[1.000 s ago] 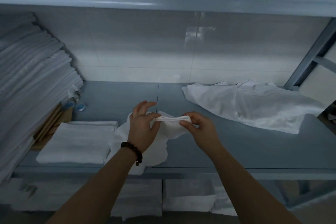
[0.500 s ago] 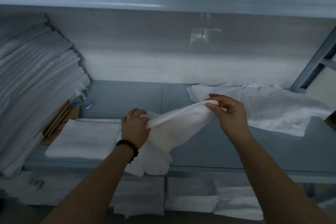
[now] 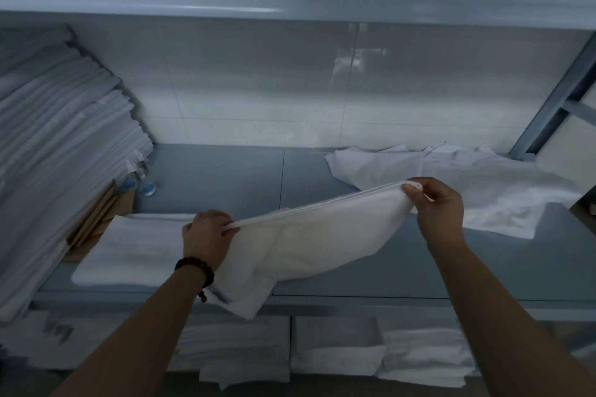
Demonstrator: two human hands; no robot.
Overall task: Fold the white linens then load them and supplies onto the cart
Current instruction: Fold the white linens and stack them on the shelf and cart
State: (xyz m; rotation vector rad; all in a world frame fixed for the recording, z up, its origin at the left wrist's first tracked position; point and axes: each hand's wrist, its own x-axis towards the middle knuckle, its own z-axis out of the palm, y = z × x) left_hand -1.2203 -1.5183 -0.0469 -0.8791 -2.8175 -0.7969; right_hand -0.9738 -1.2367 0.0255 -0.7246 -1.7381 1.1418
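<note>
From the head camera, the left hand point(image 3: 206, 235) pinches one end of the hemmed edge of a white linen point(image 3: 306, 235), fingers curled over it. The right hand point(image 3: 435, 206) pinches the other end between thumb and fingertips. The hands are spread well apart, so the hem is pulled into a taut line. This reads as squaring the piece up so that a fold can be laid cleanly.

The linen is held above the blue-grey shelf point(image 3: 225, 177), in front of the person. Its long axis follows the hem, running from lower left up to the right and rising toward the right hand. The body sags below that line, and its loose tail drapes over the shelf's front edge near the left wrist.

A folded towel point(image 3: 135, 248) lies flat just left of the left hand, probably the start of the finished pile. Crumpled unfolded linen point(image 3: 483, 190) lies behind the right hand, likely waiting its turn. A tall leaning stack of linens point(image 3: 58, 145) fills the shelf's left end.
</note>
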